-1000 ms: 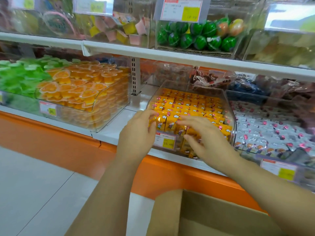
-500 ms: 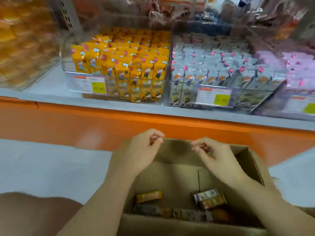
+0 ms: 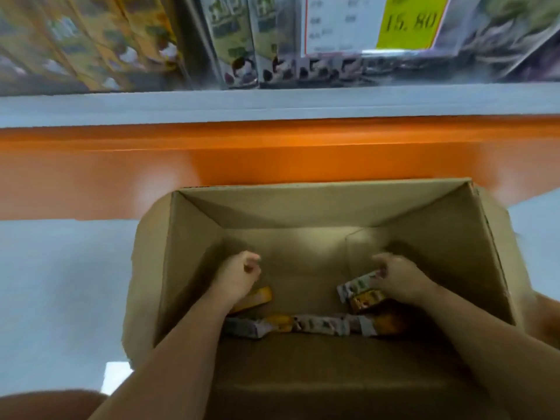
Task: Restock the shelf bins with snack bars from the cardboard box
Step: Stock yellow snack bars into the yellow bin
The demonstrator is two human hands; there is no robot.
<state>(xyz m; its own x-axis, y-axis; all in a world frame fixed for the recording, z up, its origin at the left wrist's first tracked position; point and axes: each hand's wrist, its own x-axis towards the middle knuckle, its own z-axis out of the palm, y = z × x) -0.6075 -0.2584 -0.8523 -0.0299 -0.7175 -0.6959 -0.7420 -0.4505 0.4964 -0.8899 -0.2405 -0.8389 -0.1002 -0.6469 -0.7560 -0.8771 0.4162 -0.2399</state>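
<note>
1. Reaching down into the cardboard box [image 3: 194, 268], both forearms pass over its near wall, with the left hand [image 3: 239, 278] and the right hand [image 3: 400, 281] well apart.
2. The box is plain brown and open at the top. It stands on the pale floor [image 3: 60, 283], just in front of the orange panel [image 3: 272, 153] under the white shelf edge [image 3: 272, 106].
3. A few snack bars [image 3: 318, 324] lie on the box bottom, most in a loose row along the near wall. They are slim wrappers, some pale grey-white with small dark prints, some orange-yellow. Blur hides any lettering.
4. The left hand's fingers are clenched in a loose fist with the thumb against them, and nothing shows inside it. An orange bar [image 3: 257, 297] lies just nearer than this hand, partly covered by the wrist.
5. The right hand's fingers curl down at the right end of a pale bar [image 3: 356, 286], which lies tilted against a yellow-brown bar [image 3: 366, 300]. Through the blur I cannot tell whether they pinch the pale bar or only touch it.
6. On the far side, the shelf bins [image 3: 197, 56] hold upright packs, yellowish on the left and grey-green in the middle. A price label [image 3: 372, 22] with a yellow patch reads 15.80.
</note>
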